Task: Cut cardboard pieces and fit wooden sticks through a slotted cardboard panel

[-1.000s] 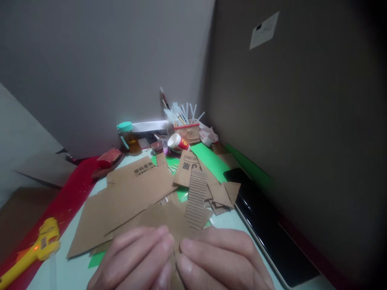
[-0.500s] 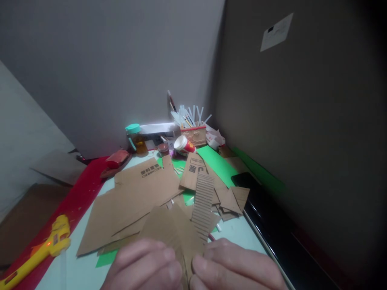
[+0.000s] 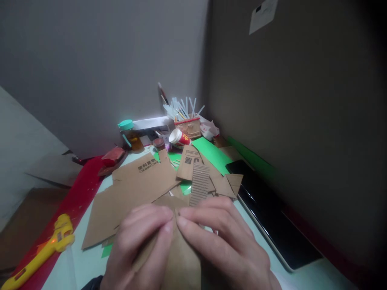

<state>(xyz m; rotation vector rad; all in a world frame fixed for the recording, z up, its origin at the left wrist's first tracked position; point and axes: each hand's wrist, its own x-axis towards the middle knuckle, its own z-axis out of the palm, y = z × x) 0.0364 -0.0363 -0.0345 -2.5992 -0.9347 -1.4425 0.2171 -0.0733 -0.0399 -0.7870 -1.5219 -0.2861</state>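
Observation:
A folded piece of brown cardboard (image 3: 183, 257) stands upright between my hands at the bottom middle. My left hand (image 3: 142, 241) pinches its upper edge from the left with thumb and forefinger. From the right, my right hand (image 3: 223, 237) pinches the same edge, its fingertips almost touching the left ones. Just beyond lies a ribbed cardboard strip (image 3: 199, 183), partly covered by the right hand. A large flat cardboard sheet (image 3: 133, 197) rests to the left of the hands. The lower part of the held piece runs out of view.
At left lies a yellow hot glue gun (image 3: 59, 237) with an orange light. A black phone-like slab (image 3: 272, 217) lies at right. Behind are a paper cup (image 3: 179, 137), a teal-lidded bottle (image 3: 131, 137), a box of glue sticks (image 3: 188, 127) and cardboard scraps (image 3: 234, 183).
Both hands have moved up and come closer together along the cardboard's edge, and more of the piece shows beneath them. The camera view has shifted slightly.

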